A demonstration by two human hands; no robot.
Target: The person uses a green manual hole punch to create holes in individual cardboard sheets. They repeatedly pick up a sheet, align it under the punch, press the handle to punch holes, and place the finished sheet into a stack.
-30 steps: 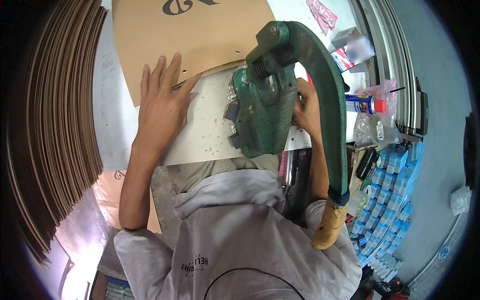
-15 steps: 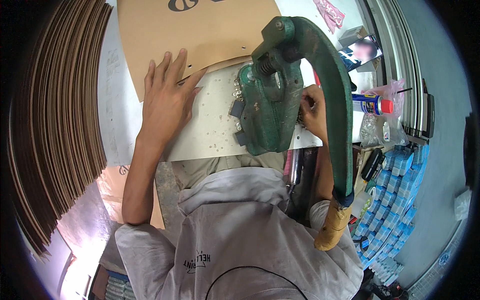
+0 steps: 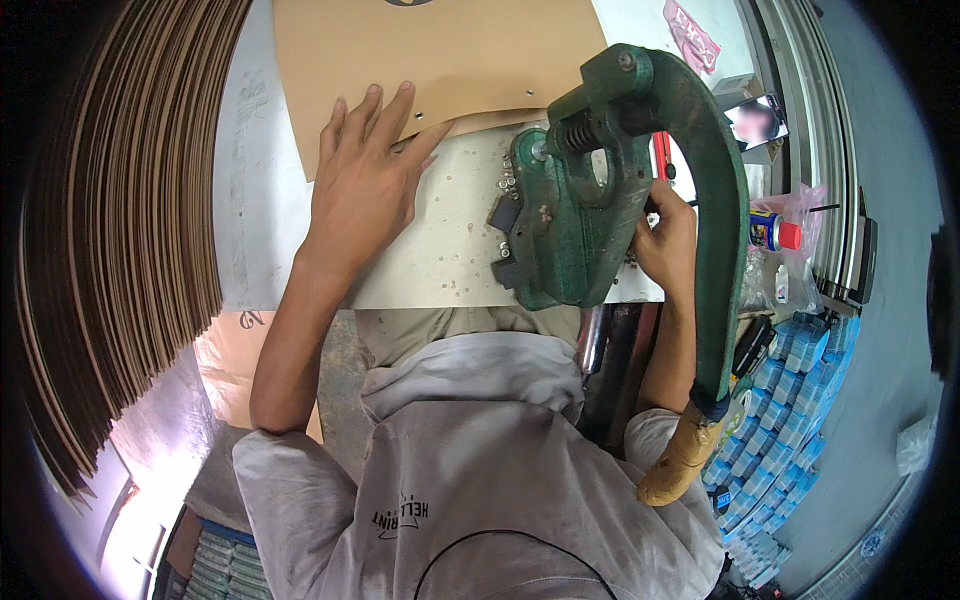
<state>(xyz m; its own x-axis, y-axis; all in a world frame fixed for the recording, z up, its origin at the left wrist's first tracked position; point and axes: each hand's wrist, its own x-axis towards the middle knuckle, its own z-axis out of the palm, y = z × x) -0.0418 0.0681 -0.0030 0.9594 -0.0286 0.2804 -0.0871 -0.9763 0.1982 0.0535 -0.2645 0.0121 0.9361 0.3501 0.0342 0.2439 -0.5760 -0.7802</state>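
The work went on at a pale, pitted table top (image 3: 450, 260) in a crowded shop, with a tall fan of stacked brown card sheets (image 3: 120, 230) curving along the person's left and blue packets (image 3: 800, 370) piled low on the right. A spray can with a red cap (image 3: 772, 230) stood near the right edge, close to a clear plastic bag, and a small phone screen (image 3: 757, 122) leaned further back.

A heavy green hand press (image 3: 580, 220) sat on the table in front of the person, its long curved lever (image 3: 722, 250) sweeping down to a tan-wrapped handle (image 3: 680, 462).

The left hand (image 3: 365, 175) lay flat with fingers spread on a brown cardboard sheet (image 3: 450, 60), pressing its near edge to the table just left of the press. Small holes showed along that edge.

The right hand (image 3: 665, 245) was tucked against the right side of the press, behind the lever, fingers curled together; whether they pinched anything could not be told.
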